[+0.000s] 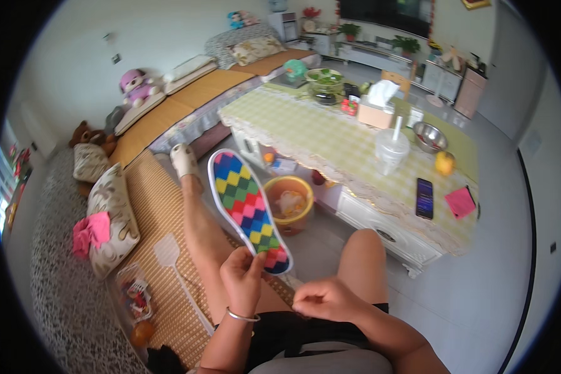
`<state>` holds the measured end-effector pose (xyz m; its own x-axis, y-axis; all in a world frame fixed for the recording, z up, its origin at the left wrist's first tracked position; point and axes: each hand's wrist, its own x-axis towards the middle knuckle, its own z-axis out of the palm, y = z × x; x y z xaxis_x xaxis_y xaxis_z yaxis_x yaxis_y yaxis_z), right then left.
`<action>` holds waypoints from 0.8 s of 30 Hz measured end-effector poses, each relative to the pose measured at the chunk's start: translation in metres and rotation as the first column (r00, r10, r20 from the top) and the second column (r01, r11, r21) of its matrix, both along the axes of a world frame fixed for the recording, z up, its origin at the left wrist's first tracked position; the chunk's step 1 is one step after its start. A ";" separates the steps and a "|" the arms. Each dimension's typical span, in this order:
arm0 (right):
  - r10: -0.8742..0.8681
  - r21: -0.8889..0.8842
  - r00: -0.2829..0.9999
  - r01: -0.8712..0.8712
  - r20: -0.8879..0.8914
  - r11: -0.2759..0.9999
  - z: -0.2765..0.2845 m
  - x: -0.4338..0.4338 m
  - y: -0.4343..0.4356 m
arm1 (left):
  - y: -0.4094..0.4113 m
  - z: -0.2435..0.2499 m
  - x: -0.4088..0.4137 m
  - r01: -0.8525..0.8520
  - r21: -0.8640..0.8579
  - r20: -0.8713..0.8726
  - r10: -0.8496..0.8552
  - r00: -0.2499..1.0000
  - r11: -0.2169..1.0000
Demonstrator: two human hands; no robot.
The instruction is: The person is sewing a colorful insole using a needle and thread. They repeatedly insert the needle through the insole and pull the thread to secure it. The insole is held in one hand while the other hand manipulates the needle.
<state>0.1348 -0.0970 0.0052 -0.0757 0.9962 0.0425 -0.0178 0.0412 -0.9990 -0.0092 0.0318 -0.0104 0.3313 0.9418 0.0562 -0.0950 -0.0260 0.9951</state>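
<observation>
My left hand [244, 276] pinches the lower end of a shoe insole [250, 205] between thumb and fingers. The insole has a white edge and a zigzag pattern of coloured diamonds in blue, yellow, green, red and pink. It is held up slantwise, its far end pointing away from me. Over my lap, apart from the insole, my right hand [325, 299] has its fingers curled in. Whether something thin is pinched in it cannot be made out. Behind the insole, an orange bucket [312, 198] with a yellow rim stands on the floor with refuse inside.
A low table [304, 124] with a checked cloth carries a phone [424, 198], a pink cloth piece [460, 203], a lidded plastic cup [391, 152], a steel bowl [430, 137] and a tissue box [375, 112]. At my left, a fly swatter [167, 250] and a clear plastic container [135, 294] lie on the sofa.
</observation>
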 end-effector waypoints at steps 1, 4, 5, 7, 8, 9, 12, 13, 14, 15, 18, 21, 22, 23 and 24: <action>-0.128 -0.043 0.992 0.128 -0.007 0.991 0.003 -0.001 0.000 | 0.002 0.002 -0.001 0.011 -0.058 0.076 -0.006 0.997 0.998; -0.461 0.116 0.880 0.450 0.113 0.886 -0.004 0.000 0.008 | -0.006 0.007 0.000 0.072 -0.110 0.092 -0.062 0.994 0.991; -0.516 0.193 0.841 0.485 0.163 0.853 -0.005 -0.001 0.013 | -0.010 0.010 0.000 0.095 -0.118 0.101 -0.083 0.991 0.989; -0.608 0.353 0.745 0.511 0.273 0.784 -0.002 -0.003 0.017 | -0.016 0.008 0.001 0.116 -0.123 0.119 -0.102 0.988 0.986; -0.641 0.432 0.694 0.493 0.329 0.755 0.003 -0.008 0.021 | -0.017 0.007 0.001 0.119 -0.117 0.115 -0.106 0.988 0.986; -0.674 0.506 0.636 0.468 0.376 0.725 0.007 -0.013 0.026 | -0.019 0.006 0.001 0.122 -0.113 0.107 -0.110 0.988 0.986; -0.730 0.596 0.509 0.434 0.456 0.676 0.003 -0.017 0.037 | -0.026 0.009 0.004 0.118 -0.062 0.082 -0.113 0.990 0.991; -0.736 0.606 0.470 0.425 0.487 0.672 -0.001 -0.017 0.039 | -0.028 0.010 0.005 0.119 -0.032 0.065 -0.117 0.991 0.992; -0.713 0.571 0.492 0.432 0.499 0.698 -0.002 -0.016 0.037 | -0.030 0.010 0.005 0.123 -0.037 0.091 -0.119 0.989 0.992; -0.671 0.519 0.583 0.437 0.459 0.735 -0.001 -0.016 0.035 | -0.029 0.009 0.004 0.114 -0.008 0.084 -0.113 0.990 0.993; -0.492 0.331 0.801 0.387 0.342 0.860 0.009 -0.017 0.023 | -0.023 0.009 0.001 0.095 0.027 0.069 -0.096 0.993 0.995; -0.289 0.140 0.925 0.261 0.248 0.955 0.013 -0.003 0.006 | -0.020 0.015 -0.003 0.099 -0.008 0.053 -0.098 0.994 0.995; -0.254 0.110 0.947 0.236 0.199 0.966 0.010 0.005 0.001 | -0.023 0.015 -0.002 0.109 -0.004 0.039 -0.108 0.993 0.994; -0.219 0.080 0.965 0.209 0.148 0.975 0.009 0.011 -0.003 | -0.026 0.015 0.000 0.119 -0.001 0.026 -0.119 0.993 0.993; -0.188 0.091 0.974 0.177 0.126 0.980 0.012 0.016 -0.004 | -0.028 0.016 0.003 0.120 -0.007 0.025 -0.120 0.992 0.993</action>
